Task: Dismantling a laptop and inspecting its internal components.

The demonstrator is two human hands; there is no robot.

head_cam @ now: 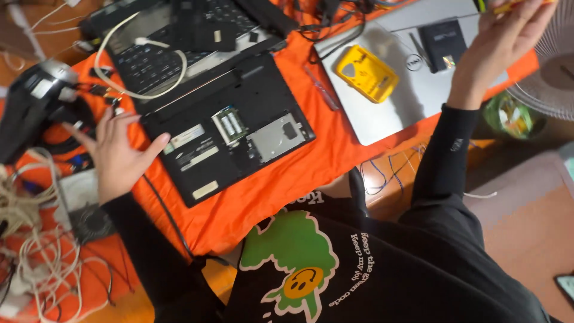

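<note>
Head view. The left hand [119, 157] is lying flat with fingers spread wide, holding nothing, its palm pressing on the orange cloth [311, 161] and its thumb touching the left edge of the opened black laptop [230, 143]. That laptop is lying bottom-up on the cloth, near the middle of the worktop [388, 173], with its cover plate off: one bay is showing green memory modules [230, 124], and the bay just beside it is showing a bare silver drive tray [276, 136].

The right hand [499, 42] is reaching up toward the top right edge, fingers curled around a thin yellow and red tool [508, 6] that is partly cut off by the frame; what kind of tool it is cannot be told. Below that hand a closed silver laptop [388, 96] is lying, carrying a yellow case [365, 73] and a small black box [442, 43] on its lid.

A second black laptop part with keyboard [155, 54] is lying beyond the opened one, a white cable [137, 90] looping over it. A black handheld device [33, 101] is resting at far left, just beyond the left fingertips. Tangled white cords [36, 257] are piling up at lower left. A white fan grille [553, 72] is standing at the right edge.
</note>
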